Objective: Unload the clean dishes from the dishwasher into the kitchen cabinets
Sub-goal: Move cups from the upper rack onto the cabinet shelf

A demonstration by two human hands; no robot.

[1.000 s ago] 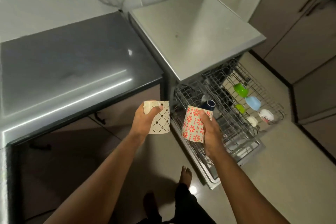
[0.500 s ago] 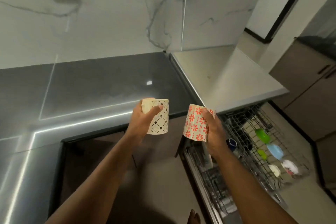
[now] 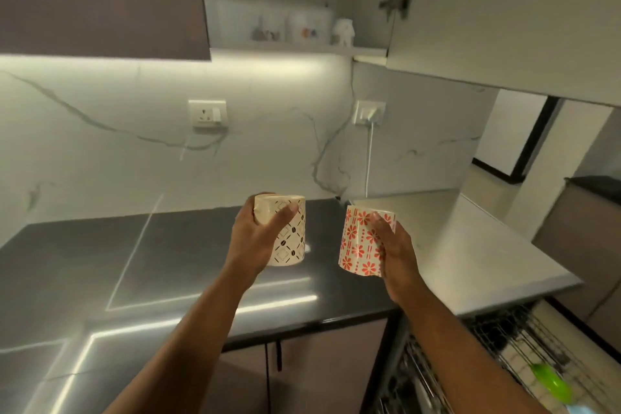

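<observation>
My left hand (image 3: 255,239) grips a cream mug with a dark diamond pattern (image 3: 290,239), held above the dark countertop (image 3: 100,265). My right hand (image 3: 396,252) grips a white mug with red flowers (image 3: 358,240), tilted a little, just right of the first mug. Both mugs are at chest height, apart from each other. Overhead, an upper cabinet (image 3: 302,47) stands open, its door (image 3: 504,10) swung to the right, with a few mugs and small items on its shelf. The pulled-out dishwasher rack (image 3: 524,356) shows at the lower right with a green bowl (image 3: 551,383) in it.
A closed dark upper cabinet (image 3: 100,0) hangs at the top left. The marble backsplash carries a wall socket (image 3: 207,114) and a plugged-in socket (image 3: 369,112) with a white cable. The pale dishwasher top (image 3: 470,252) adjoins the counter. Brown cabinets (image 3: 584,235) stand at the right.
My view has tilted up from the dishwasher rack to the counter and the open upper cabinet. Both hands have risen with the mugs still in them.
</observation>
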